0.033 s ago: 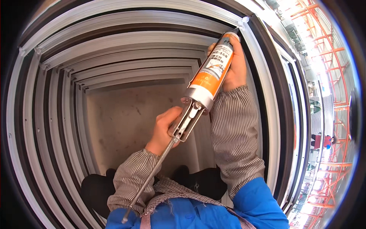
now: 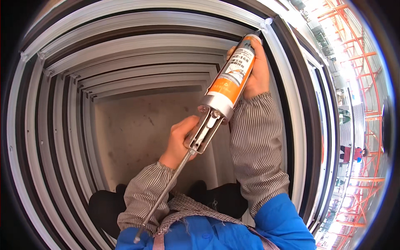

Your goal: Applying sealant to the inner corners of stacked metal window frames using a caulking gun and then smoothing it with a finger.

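Observation:
My left hand (image 2: 178,141) is wrapped round the handle of a metal caulking gun (image 2: 216,106), partly hidden behind its frame. The gun's long rod (image 2: 166,189) slants down towards my lap. In the gun sits an orange, white and grey sealant cartridge (image 2: 235,71). My right hand (image 2: 257,77) grips the cartridge near its front end, with the fingers curled behind it. The dark nozzle (image 2: 259,33) points at the inner corner of the topmost window frame (image 2: 183,16). A white blob of sealant (image 2: 268,21) shows at that corner.
Several white and dark brown frames (image 2: 62,112) are stacked round me on all sides. Inside the stack lies a grey-brown floor (image 2: 137,125). Off to the right, a person in red and blue (image 2: 354,154) stands in a hall with orange-red steel beams (image 2: 371,179).

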`<state>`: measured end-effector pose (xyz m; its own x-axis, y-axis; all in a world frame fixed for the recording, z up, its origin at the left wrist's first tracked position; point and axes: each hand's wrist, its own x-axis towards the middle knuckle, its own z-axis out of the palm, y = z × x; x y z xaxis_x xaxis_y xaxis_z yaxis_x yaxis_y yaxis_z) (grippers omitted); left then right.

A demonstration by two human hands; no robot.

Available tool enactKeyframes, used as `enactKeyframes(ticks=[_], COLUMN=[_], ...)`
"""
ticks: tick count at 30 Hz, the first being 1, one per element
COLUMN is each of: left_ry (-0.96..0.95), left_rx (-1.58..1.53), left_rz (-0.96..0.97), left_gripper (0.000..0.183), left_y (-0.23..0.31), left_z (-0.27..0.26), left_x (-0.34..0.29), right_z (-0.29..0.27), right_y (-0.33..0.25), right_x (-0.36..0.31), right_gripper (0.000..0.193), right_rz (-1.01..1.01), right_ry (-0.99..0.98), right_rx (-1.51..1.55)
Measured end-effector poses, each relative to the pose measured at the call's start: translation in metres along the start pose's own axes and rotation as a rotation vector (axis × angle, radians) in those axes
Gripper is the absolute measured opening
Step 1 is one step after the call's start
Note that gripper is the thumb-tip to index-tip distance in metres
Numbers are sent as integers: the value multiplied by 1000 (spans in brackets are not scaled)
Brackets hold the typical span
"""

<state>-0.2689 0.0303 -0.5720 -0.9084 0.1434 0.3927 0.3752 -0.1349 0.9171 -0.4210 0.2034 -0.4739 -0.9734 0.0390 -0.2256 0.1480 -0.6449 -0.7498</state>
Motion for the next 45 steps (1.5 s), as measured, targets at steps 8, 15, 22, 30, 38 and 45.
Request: enactKeyframes(ticks=[8,15,22,30,38,45], left_ry=[-35,-41,-91,-135,-157,-38], left_rx=[55,60,102,176,275,203], left_rz=[40,-21,-31,-159,-92,-239], left_gripper=[20,20,18,17,19,21], left_y=[1,14,27,73,98,96], left_z=[-3,-6,-10,-29,-30,-28], left_x=[7,-5,6,9,12,-20], right_z=[-1,-7,-7,1,7,-2], right_y=[-4,5,4,7,4,30], right_x=[10,4,11,-8,-16,-22], right_gripper=[41,38,41,25,26,26], right_rz=[10,25,94,26,84,257], right_ry=[-59,-70,-25,-69,-121,-71], right_rx=[-48,-28,89,200,245,385])
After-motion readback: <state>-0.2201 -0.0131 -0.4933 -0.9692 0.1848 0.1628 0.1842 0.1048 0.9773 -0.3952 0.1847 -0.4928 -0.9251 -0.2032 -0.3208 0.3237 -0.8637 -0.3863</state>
